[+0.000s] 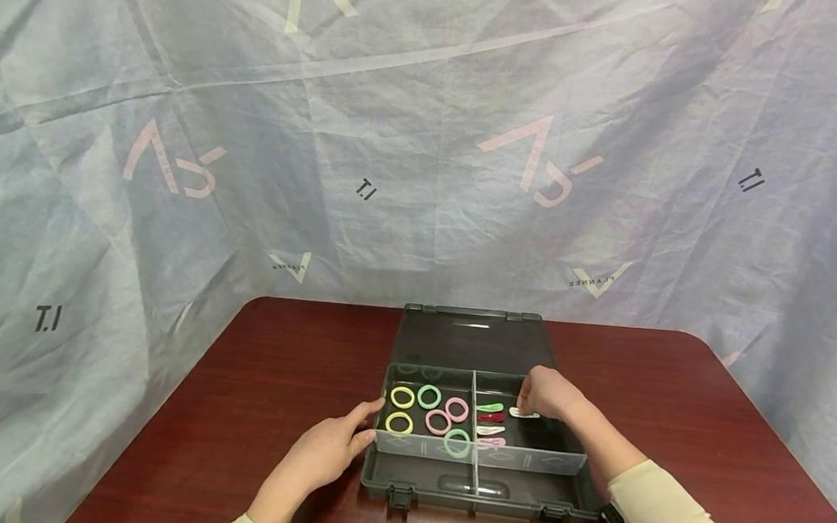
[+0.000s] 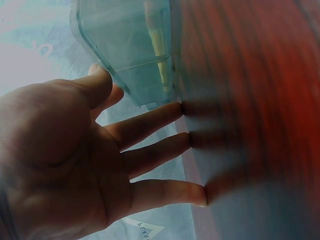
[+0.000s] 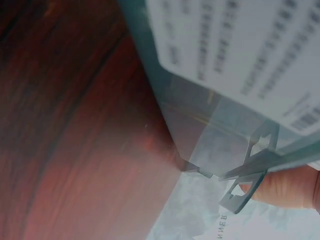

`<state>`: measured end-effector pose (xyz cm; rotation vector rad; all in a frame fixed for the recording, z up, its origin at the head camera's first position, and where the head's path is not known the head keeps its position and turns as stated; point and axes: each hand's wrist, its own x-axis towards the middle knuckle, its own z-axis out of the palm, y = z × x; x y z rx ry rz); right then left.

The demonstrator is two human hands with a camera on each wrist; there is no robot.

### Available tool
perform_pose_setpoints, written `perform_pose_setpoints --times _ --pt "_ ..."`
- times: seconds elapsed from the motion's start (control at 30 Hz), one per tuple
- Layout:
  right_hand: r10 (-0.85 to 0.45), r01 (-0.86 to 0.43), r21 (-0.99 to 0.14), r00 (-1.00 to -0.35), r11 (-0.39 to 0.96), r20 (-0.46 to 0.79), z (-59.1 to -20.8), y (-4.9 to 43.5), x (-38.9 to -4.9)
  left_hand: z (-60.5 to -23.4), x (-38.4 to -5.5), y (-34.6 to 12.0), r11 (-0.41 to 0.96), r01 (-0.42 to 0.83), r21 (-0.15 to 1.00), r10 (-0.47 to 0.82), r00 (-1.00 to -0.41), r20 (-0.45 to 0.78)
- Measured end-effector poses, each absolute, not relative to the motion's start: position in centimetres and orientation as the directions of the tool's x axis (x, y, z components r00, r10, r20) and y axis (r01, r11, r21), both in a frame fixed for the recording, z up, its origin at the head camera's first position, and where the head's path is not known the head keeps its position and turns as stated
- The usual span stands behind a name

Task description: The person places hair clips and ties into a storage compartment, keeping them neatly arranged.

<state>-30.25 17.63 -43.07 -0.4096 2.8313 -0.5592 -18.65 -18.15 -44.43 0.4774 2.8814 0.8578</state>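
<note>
A translucent grey divided case (image 1: 438,502) lies on the table with its lid (image 1: 471,338) folded back. My left hand (image 1: 325,448) rests at its left wall, thumb and fingers extended; in the left wrist view, the hand (image 2: 75,145) has its fingers spread, thumb by the case rim. My right hand (image 1: 551,394) reaches into the back right compartment, curled fingertips pinching a white hair clip (image 1: 524,413). Left of it lie a green clip (image 1: 490,407), a red clip (image 1: 491,417), another white clip (image 1: 491,430) and a pink clip (image 1: 491,442).
In the back left compartment are several ring-shaped hair ties, among them a yellow one (image 1: 401,413) and a pink one (image 1: 457,399). Two latches, one at left (image 1: 399,499), line the front edge. A printed label (image 3: 240,55) covers the case's side. A fabric backdrop (image 1: 425,173) hangs behind the table (image 1: 296,350).
</note>
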Motion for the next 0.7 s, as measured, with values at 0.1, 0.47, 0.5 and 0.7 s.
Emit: perform_pose_setpoints --times 0.1,0.47,0.5,0.7 --pt "-0.299 -0.216 -0.394 -0.94 0.893 -0.161 -43.0 17.6 -30.2 -44.4 -18.7 -18.1 0.793 0.272 0.545 0.323 -0.946 0.001" --pt "-0.317 -0.215 -0.488 -0.939 0.846 -0.134 -42.3 18.2 -29.7 -44.1 -18.6 -18.0 0.793 0.276 0.542 0.326 -0.945 0.005" --pt "-0.32 -0.207 -0.519 -0.938 0.83 -0.137 -42.3 18.3 -29.6 -44.2 -18.7 -18.1 0.793 0.284 0.539 0.329 -0.944 0.012" --pt "-0.326 -0.096 -0.728 -0.928 0.679 -0.182 -42.2 19.1 -29.7 -44.9 -18.6 -18.4 0.79 0.285 0.542 0.336 -0.942 0.006"
